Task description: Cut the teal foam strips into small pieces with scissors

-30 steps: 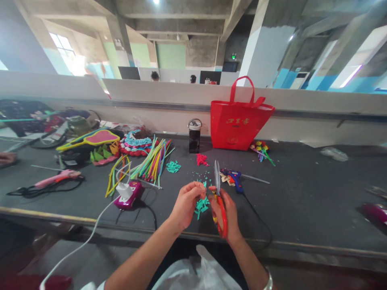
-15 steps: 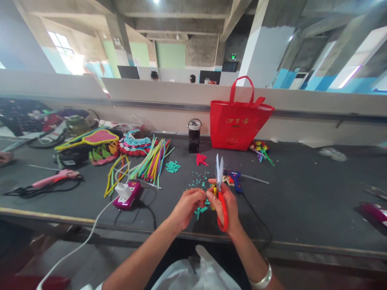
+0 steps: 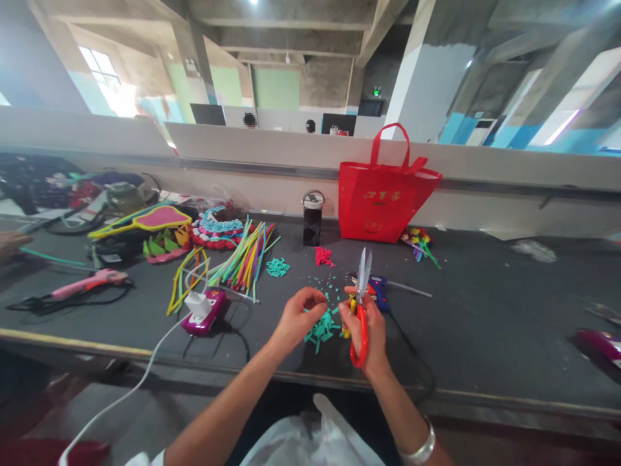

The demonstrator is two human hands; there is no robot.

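Red-handled scissors (image 3: pixel 359 346) are held in my right hand (image 3: pixel 374 330), blades pointing up and away from me. A small yellow piece (image 3: pixel 347 317), whose kind I cannot make out, shows by the fingers of that hand. My left hand (image 3: pixel 297 323) is curled just to the left, apart from the right, thumb and index tips together; anything between them is too small to tell. Partly below and beside the left fingers lies a pile of cut green strips (image 3: pixel 321 333). Tiny green scraps (image 3: pixel 328 285) are scattered beyond it.
Behind the hands are small green (image 3: pixel 278 267) and red piles (image 3: pixel 323 256), a blue glue gun (image 3: pixel 381 294), a dark bottle (image 3: pixel 312 223) and a red bag (image 3: pixel 388 200). Left are colourful pipe cleaners (image 3: pixel 250 255) and a purple power socket (image 3: pixel 208 317). Another person's hand (image 3: pixel 12 244) shows far left.
My hands have moved apart, uncovering more of the green strip pile. The scissors have shifted slightly right. At the far left, the other person's hand has come further in, with a green strand.
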